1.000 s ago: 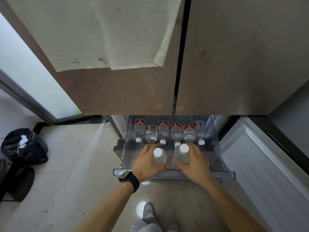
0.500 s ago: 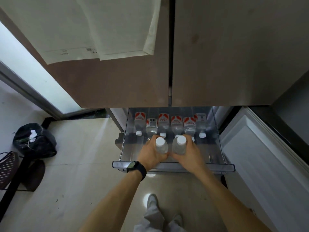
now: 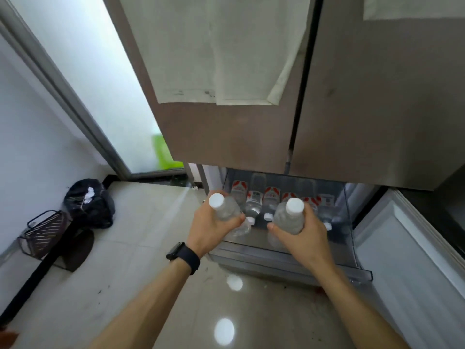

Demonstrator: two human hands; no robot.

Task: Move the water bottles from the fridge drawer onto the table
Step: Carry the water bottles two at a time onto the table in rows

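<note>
Two water bottles lifted from the fridge drawer, one per hand; a row left in the drawer.

Item: left bottle (image 3: 227, 214), white cap, clear plastic, held by left hand (image 3: 210, 229) with fingers wrapped closed round the body, over the drawer's front-left corner. Right bottle (image 3: 289, 220), same type, held by right hand (image 3: 305, 238), fingers closed round the mid-body, above the fridge drawer (image 3: 276, 255) near its front edge. Remaining bottles (image 3: 270, 200) lie in a row along the drawer's back edge, red labels up. Handling, judged: full, so moderately heavy; thin walls yield under squeeze; cold plastic may be damp and slippery. Best hold is round the body below the shoulder, not the cap. Table not in view.
</note>
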